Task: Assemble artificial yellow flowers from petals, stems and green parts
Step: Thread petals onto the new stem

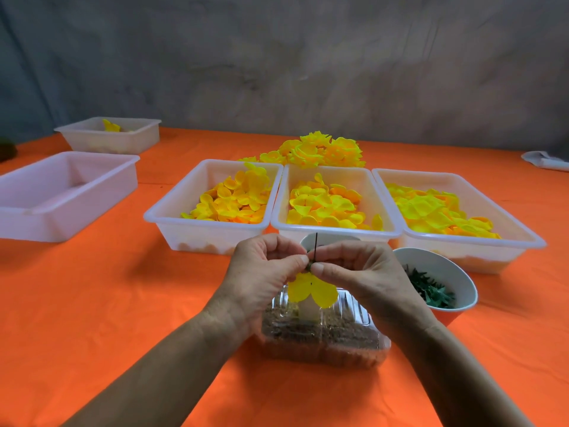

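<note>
Pinching thin dark stem (316,241) and floppy yellow petal (311,289), left hand (261,272) and right hand (354,272)

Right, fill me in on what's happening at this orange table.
A person is putting together a yellow flower. The left hand and the right hand both pinch a thin dark stem held upright, with yellow petals hanging below the fingers. This happens above a clear plastic container. Three white trays of petals sit behind, a bowl of green parts to the right, and finished flowers are piled at the back.
</note>
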`<state>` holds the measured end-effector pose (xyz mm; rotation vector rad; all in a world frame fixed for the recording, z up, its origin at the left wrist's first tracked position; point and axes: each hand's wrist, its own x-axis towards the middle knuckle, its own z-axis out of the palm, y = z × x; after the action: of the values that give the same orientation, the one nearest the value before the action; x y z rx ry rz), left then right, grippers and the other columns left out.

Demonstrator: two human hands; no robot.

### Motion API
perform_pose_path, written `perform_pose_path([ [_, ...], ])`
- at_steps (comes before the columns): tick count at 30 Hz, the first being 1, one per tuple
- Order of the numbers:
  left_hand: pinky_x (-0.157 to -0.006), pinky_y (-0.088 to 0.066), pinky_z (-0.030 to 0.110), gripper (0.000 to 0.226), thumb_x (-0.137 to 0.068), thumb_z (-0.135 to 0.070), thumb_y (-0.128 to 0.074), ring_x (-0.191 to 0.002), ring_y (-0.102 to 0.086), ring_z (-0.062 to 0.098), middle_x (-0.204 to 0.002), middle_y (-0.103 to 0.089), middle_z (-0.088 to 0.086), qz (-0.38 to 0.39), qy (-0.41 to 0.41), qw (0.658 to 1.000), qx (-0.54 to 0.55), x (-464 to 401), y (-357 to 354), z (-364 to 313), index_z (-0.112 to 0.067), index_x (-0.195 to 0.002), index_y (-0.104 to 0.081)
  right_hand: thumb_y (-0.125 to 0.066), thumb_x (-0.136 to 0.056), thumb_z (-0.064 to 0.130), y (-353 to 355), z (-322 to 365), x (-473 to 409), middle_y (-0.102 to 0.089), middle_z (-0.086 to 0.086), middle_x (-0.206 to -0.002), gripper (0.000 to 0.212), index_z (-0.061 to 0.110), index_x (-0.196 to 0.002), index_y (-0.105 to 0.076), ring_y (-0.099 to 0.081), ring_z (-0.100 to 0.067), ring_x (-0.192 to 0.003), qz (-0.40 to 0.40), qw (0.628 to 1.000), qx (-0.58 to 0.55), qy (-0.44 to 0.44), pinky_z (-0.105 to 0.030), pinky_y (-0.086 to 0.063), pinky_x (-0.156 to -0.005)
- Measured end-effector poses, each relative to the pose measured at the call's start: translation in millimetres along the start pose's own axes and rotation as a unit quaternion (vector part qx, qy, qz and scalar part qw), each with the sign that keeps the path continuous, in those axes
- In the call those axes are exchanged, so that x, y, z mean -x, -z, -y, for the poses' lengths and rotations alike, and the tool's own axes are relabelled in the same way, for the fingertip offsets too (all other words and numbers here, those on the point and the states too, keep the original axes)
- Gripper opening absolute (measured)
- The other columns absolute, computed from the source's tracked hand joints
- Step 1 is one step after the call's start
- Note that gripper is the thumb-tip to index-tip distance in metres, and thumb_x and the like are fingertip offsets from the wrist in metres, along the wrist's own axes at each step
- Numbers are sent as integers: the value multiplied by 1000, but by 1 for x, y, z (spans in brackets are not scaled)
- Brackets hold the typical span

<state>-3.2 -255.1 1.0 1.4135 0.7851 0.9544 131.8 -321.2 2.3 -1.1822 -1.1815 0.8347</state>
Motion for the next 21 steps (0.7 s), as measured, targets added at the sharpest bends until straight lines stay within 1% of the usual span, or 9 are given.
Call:
perform_pose_path([
  [5,-49,-42,13,19,-80,5,-67,-47,-49,2,-58,-60,-3,13,42,999,-4,-2,1,-1,-12,-70,-66,-73,-74,-3,2,1,0,-74,-10,-80,22,18,-73,-77,-67,-16,-76,6,999,51,7,-29,-55,-76],
  [8,-50,-43,14,20,-80,4,-67,-47,-50,3,-57,-61,-4,17,62,998,-13,-4,2,-1,-13,-69,-67,-74,-73,-1,4,1,0,-75,-10,-80,20,18,-74,-77,-67,-18,-78,8,998,63,-7,-37,-55,-81],
  [11,-53,-44,19,21,-79,3,-68,-45,-50,4,-54,-62,-6,26,82,996,-22,-5,4,-4,-15,-68,-66,-75,-71,-1,4,3,0,-74,-13,-80,16,15,-75,-77,-67,-21,-77,6,998,63,-23,-42,-53,-82],
  [14,-47,-44,14,21,-78,5,-68,-41,-50,1,-49,-61,-8,29,82,996,-33,-7,4,-8,-13,-68,-65,-75,-70,-1,3,3,-2,-73,-19,-83,13,10,-78,-75,-65,-26,-80,-8,997,76,-32,-49,-51,-85],
  [16,-45,-43,13,22,-77,6,-68,-40,-49,1,-48,-60,-8,29,79,995,-48,-8,4,-11,-13,-68,-64,-75,-71,-2,2,3,-2,-71,-24,-86,12,5,-81,-75,-63,-28,-82,-12,996,84,-34,-53,-49,-87],
  [19,-47,-43,15,20,-78,5,-69,-41,-49,2,-49,-60,-8,35,93,993,-56,-8,4,-13,-13,-69,-65,-73,-74,-2,3,5,-1,-71,-24,-89,15,-1,-88,-74,-64,-29,-85,-5,995,87,-49,-53,-48,-89],
  [21,-51,-44,18,19,-79,3,-69,-45,-51,5,-52,-62,-5,37,112,992,-41,-8,5,-12,-12,-69,-64,-69,-77,-3,5,7,-1,-71,-24,-91,17,-4,-94,-72,-64,-29,-86,6,995,69,-68,-53,-47,-91],
])
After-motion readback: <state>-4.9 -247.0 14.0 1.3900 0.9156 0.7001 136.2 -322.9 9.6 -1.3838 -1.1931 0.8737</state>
